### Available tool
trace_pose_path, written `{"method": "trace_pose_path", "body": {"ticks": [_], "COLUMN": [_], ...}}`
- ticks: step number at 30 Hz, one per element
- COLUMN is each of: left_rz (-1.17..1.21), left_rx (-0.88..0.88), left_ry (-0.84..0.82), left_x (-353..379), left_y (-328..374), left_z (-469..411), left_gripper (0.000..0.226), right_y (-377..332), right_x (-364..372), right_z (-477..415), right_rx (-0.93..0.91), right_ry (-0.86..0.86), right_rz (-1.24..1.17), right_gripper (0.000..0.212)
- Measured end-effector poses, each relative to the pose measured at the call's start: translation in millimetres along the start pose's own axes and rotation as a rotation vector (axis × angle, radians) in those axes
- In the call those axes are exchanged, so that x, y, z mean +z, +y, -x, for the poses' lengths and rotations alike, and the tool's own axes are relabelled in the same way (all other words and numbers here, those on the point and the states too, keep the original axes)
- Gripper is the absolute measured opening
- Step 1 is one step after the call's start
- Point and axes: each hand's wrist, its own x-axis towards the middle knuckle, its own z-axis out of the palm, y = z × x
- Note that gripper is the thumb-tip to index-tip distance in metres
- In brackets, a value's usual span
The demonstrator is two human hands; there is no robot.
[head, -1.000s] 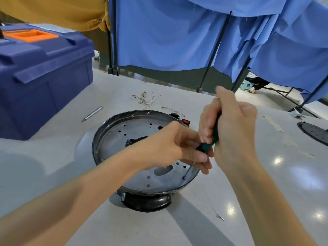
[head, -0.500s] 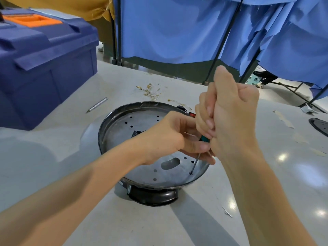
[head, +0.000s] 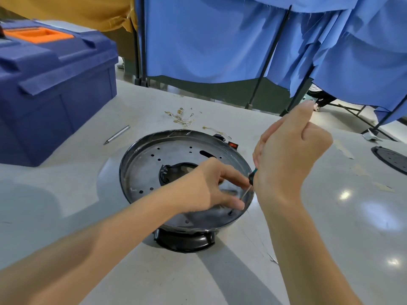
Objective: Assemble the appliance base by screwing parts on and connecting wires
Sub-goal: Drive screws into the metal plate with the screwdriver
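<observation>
The appliance base is a round metal dish with several holes, on a black foot, in the middle of the table. A red switch shows at its far rim. My right hand is closed around a green-handled screwdriver, whose thin shaft slants down to a screw hole near the dish's front right rim. My left hand reaches over the dish, its fingertips pinching the shaft close to the tip. The tip itself is blurred.
A big blue toolbox with an orange tray stands at the left. A silver pen-like tool lies beside it. Loose brass terminals and wires lie behind the dish. A black perforated disc sits at the right edge. Blue curtains hang behind.
My right hand has turned and opened its upper fingers on the handle, and the screwdriver leans more upright. The view has shifted slightly; my left hand stays on the shaft.
</observation>
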Motion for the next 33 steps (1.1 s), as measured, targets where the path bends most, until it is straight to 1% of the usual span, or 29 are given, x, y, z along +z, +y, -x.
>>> {"method": "trace_pose_path", "body": {"ticks": [2,4,7,8,9,10,11,12,13,14,15,16,17,18,19,20,21,24,33], "left_rz": [0.011,0.009,-0.053,-0.089,-0.134,-0.186,-0.238,-0.281,-0.310,-0.324,-0.330,-0.334,-0.339,-0.343,-0.345,-0.344,-0.344,-0.348,-0.360], "left_rx": [-0.001,-0.030,-0.069,-0.069,-0.061,-0.047,-0.034,-0.025,-0.021,-0.021,-0.022,-0.022,-0.021,-0.019,-0.019,-0.019,-0.022,-0.028,-0.009], "left_ry": [0.001,-0.009,0.013,0.024,0.035,0.049,0.061,0.067,0.066,0.064,0.060,0.057,0.055,0.056,0.057,0.057,0.056,0.048,0.016], "left_x": [-1.3,-3.2,-5.9,-7.4,-9.3,-11.4,-13.3,-14.6,-15.2,-15.3,-14.7,-13.8,-13.1,-12.9,-13.0,-13.4,-14.2,-16.9,-17.7], "left_y": [-0.8,-1.2,-3.8,-4.1,-4.1,-4.3,-4.4,-4.6,-4.9,-5.2,-5.2,-4.9,-4.6,-4.6,-4.6,-4.6,-4.6,-3.8,-2.1], "left_z": [1.3,1.6,-1.5,-2.3,-2.8,-2.9,-2.6,-2.2,-2.0,-1.6,-1.3,-0.8,-0.9,-1.0,-1.3,-1.5,-1.7,-2.1,-3.2], "left_gripper": [0.034,0.038,0.039,0.037,0.037,0.037,0.038,0.037,0.037,0.036,0.036,0.036,0.036,0.036,0.035,0.034,0.033,0.030,0.023], "right_y": [-3.6,-11.7,-28.4,-33.5,-35.5,-33.4,-26.5,-16.2,-3.3,10.4,24.2,36.6,46.7,53.3,57.0,58.3,58.5,57.1,64.1], "right_x": [-4.0,-11.0,-29.9,-37.9,-46.6,-54.1,-60.4,-65.0,-68.1,-69.2,-69.2,-68.5,-67.0,-64.5,-62.3,-60.1,-58.9,-56.0,-47.1], "right_z": [-4.5,-15.0,-45.2,-55.2,-63.9,-69.8,-73.1,-73.2,-70.3,-64.9,-58.4,-51.2,-44.6,-39.3,-36.3,-34.6,-34.5,-36.5,-40.2], "right_rx": [0.100,0.226,0.254,0.248,0.232,0.218,0.213,0.224,0.244,0.279,0.330,0.393,0.453,0.496,0.518,0.522,0.516,0.499,0.504], "right_ry": [-0.045,-0.086,-0.082,-0.106,-0.139,-0.181,-0.243,-0.329,-0.440,-0.556,-0.669,-0.774,-0.865,-0.933,-0.977,-0.996,-0.996,-0.974,-0.959], "right_rz": [-0.042,-0.138,-0.287,-0.282,-0.214,-0.082,0.103,0.311,0.506,0.659,0.764,0.822,0.830,0.804,0.754,0.700,0.667,0.620,0.613], "right_gripper": [0.070,0.068,0.059,0.057,0.056,0.056,0.056,0.052,0.045,0.035,0.031,0.030,0.031,0.030,0.025,0.017,0.015,0.025,0.028]}}
